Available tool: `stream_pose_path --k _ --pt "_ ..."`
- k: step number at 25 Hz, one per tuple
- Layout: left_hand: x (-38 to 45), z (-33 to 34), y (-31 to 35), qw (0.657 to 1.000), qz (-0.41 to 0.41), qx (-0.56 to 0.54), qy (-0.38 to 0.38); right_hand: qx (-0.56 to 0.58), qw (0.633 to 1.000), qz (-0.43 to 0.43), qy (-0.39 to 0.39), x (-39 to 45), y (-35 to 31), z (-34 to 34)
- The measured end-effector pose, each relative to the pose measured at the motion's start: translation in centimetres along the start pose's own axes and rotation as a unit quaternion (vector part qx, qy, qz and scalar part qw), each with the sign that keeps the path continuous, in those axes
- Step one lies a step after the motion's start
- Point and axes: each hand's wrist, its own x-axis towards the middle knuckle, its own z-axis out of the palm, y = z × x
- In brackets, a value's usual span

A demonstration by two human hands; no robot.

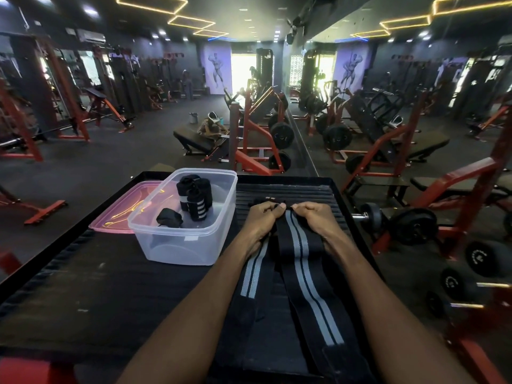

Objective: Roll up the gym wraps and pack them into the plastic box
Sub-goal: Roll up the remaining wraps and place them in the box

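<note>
Two bare hands are pinching the far end of a flat gym wrap on a black platform, beside a plastic box of rolled wraps.

The left hand (263,217) and right hand (313,216) are curling their fingers and thumbs around the top edge of a black gym wrap (302,261), knuckles nearly touching. The woven, elastic-looking band with two pale grey stripes is lying flat and running back toward the person; a second striped wrap (250,275) is lying under the left forearm. Just left of the hands, a clear rectangular plastic box (177,245) with rounded corners is holding rolled wraps (195,199), several standing upright as cylinders and one lying low in front. A translucent pink lid (116,214) is lying flat behind the box, partly under it. The platform (97,295) is looking dark and matte, with a ribbed rubber strip at its far end.
</note>
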Motion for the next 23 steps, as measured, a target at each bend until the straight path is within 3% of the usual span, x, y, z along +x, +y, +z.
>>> stream_pose_path --k 4,13,18,23 --pt "0.45 0.04 -0.95 0.999 -0.018 -0.043 0.006 0.013 1.0 -0.024 0.002 0.13 0.16 -0.19" --pt "0.27 -0.34 -0.37 0.999 0.026 0.025 0.015 -0.023 0.997 -0.064 -0.02 0.23 0.35 -0.68" --pt "0.24 -0.28 -0.47 1.0 -0.001 -0.026 -0.002 -0.034 0.993 -0.108 -0.015 0.05 0.37 -0.78" --pt "0.42 -0.28 -0.36 0.997 0.066 -0.007 0.029 0.042 0.997 -0.055 -0.043 -0.14 0.31 -0.46"
